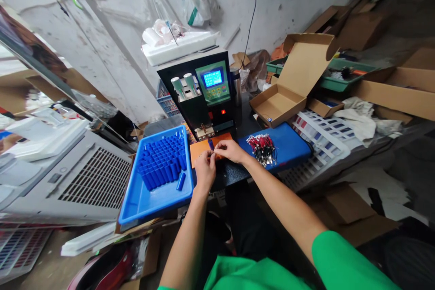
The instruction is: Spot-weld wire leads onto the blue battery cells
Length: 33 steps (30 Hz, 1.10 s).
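Note:
Just below the tips of a spot welder [213, 82], a dark blue cylindrical battery cell [210, 144] lies over an orange pad. My right hand [231, 151] comes in from the right, its fingers closed at the cell's near end. My left hand [205, 171] is beside it, thumb and fingers pinched together; whatever is between them is too small to make out. To the left, a blue tray [136, 206] carries many blue battery cells [162, 158] standing in rows, with a single cell [181, 181] lying apart. A bundle of red and black wires [263, 148] lies to the right.
The wires rest on a blue mat [292, 142]. Behind it stands an open cardboard box [278, 104], near a white plastic basket [319, 138] and green trays [346, 81]. A white foam tray [180, 47] tops the welder. At far left is a grey vented machine [91, 186].

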Tool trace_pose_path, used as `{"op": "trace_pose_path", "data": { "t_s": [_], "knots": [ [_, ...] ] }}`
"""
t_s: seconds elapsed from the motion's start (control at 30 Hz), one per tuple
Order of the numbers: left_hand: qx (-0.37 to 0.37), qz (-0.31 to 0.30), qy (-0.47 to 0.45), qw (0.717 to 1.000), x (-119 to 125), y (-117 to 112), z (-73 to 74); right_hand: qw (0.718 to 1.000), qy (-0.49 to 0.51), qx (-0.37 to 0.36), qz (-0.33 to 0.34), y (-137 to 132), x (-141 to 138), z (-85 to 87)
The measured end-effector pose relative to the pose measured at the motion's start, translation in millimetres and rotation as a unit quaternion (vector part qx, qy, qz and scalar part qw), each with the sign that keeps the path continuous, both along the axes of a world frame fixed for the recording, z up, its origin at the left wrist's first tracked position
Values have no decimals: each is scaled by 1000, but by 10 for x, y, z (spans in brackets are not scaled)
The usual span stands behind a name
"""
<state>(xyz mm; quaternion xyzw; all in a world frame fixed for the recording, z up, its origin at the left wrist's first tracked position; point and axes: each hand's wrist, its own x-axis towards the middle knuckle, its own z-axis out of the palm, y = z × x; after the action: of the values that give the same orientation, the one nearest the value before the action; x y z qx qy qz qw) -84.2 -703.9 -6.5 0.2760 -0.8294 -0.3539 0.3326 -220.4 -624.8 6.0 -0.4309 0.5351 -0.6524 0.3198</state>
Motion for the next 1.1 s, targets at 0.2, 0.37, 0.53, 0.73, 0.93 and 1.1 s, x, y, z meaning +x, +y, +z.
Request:
{"op": "trace_pose_path", "data": {
  "t_s": [0.2, 0.37, 0.53, 0.73, 0.93, 1.1],
  "knots": [
    [-74, 23, 42, 996, 24, -4, 28, 998, -12, -3, -61, -16, -20, -47],
    [-142, -47, -8, 989, -40, -80, -6, 987, -141, -7, -74, -9, -27, -14],
    [-129, -57, -34, 989, -103, -130, -45, 975, -203, -10, -93, -32, -36, -8],
    [-21, -59, 26, 998, -86, -69, -5, 967, -228, -27, -107, -71, -47, -25],
    [56, 9, 28, 998, -130, -163, 159, 966, -229, -17, -116, -106, -63, -44],
    [79, -23, 37, 996, -176, -243, 208, 967, -219, -21, -125, -123, -73, -55]
  ]
}}
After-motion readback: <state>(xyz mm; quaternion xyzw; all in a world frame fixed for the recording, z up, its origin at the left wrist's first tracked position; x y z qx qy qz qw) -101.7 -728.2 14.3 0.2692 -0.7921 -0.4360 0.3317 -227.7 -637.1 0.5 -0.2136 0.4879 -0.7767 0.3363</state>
